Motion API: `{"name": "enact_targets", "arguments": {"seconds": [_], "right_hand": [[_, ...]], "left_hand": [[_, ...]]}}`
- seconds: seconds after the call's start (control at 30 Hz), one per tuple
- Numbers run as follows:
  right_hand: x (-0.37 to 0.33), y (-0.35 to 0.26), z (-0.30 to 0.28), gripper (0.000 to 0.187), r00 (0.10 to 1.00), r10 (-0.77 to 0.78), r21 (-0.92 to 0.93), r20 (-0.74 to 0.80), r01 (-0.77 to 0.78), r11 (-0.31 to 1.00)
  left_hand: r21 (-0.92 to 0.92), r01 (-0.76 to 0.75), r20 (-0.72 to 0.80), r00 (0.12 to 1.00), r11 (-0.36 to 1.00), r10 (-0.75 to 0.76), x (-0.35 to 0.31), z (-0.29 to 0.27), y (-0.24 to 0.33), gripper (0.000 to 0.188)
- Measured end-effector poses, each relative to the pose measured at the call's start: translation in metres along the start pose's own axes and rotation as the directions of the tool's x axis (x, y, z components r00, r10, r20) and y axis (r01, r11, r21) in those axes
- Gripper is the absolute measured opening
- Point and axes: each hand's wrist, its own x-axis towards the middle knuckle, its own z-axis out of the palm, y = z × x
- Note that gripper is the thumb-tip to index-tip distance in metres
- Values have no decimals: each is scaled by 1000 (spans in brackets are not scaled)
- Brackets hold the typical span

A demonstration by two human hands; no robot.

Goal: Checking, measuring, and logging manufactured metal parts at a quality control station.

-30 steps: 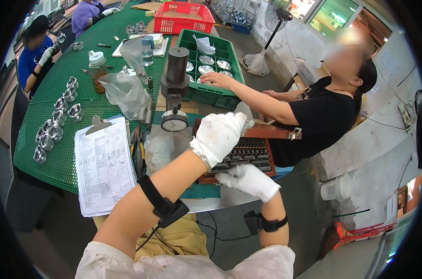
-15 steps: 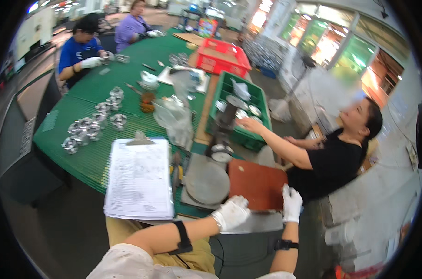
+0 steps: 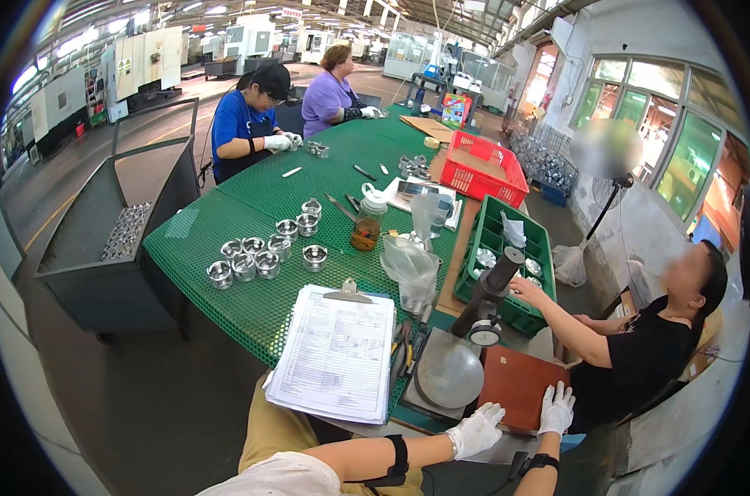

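Observation:
Both my hands wear white gloves and rest at a flat reddish-brown case (image 3: 519, 382) at the table's near right edge. My left hand (image 3: 476, 431) lies at the case's near left corner, fingers stretched out and holding nothing. Lying at its near right side, my right hand (image 3: 556, 410) has its fingers spread, with nothing in them. Left of the case stands a dial gauge (image 3: 484, 333) on a thick dark column, above a round metal plate (image 3: 449, 374). A clipboard (image 3: 333, 355) with printed sheets lies farther left, pliers (image 3: 403, 350) beside it.
Several shiny metal cylindrical parts (image 3: 267, 264) stand on the green mat (image 3: 201, 240). A jar (image 3: 366, 223), a plastic bag (image 3: 412, 269), a green divided crate (image 3: 507, 217) and a red crate (image 3: 484, 169) lie beyond. One co-worker (image 3: 647, 347) sits close at right; two others sit at the far left.
My view has swung left and up, so the table appears farther right and lower. My hands remain at the brown case; the right fingers now look more spread over it.

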Motion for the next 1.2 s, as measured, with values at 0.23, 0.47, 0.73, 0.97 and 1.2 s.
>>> {"name": "enact_targets", "arguments": {"seconds": [0.23, 0.47, 0.73, 0.97, 1.2], "right_hand": [[-5, -2, -3, 43, 975, -2, 53, -222, 15, 998], [-3, -24, -5, 46, 963, 107, 121, -249, -79, 990], [-8, -3, -6, 44, 951, 228, 179, -209, -192, 965], [-7, -7, -2, 37, 923, 203, 188, -327, -147, 971], [-6, -11, -2, 29, 910, 128, 178, -395, -61, 982]], "left_hand": [[40, 20, -153, 988, 999, -14, -1, 9, -1, 30], [180, 9, -203, 979, 984, 28, -13, -6, -8, 21], [163, -29, -215, 975, 986, 64, -9, -3, 9, 18], [174, 10, -222, 975, 985, 29, -14, 0, 5, 19], [87, 52, -256, 966, 995, -28, -14, -1, 4, 20]]}}
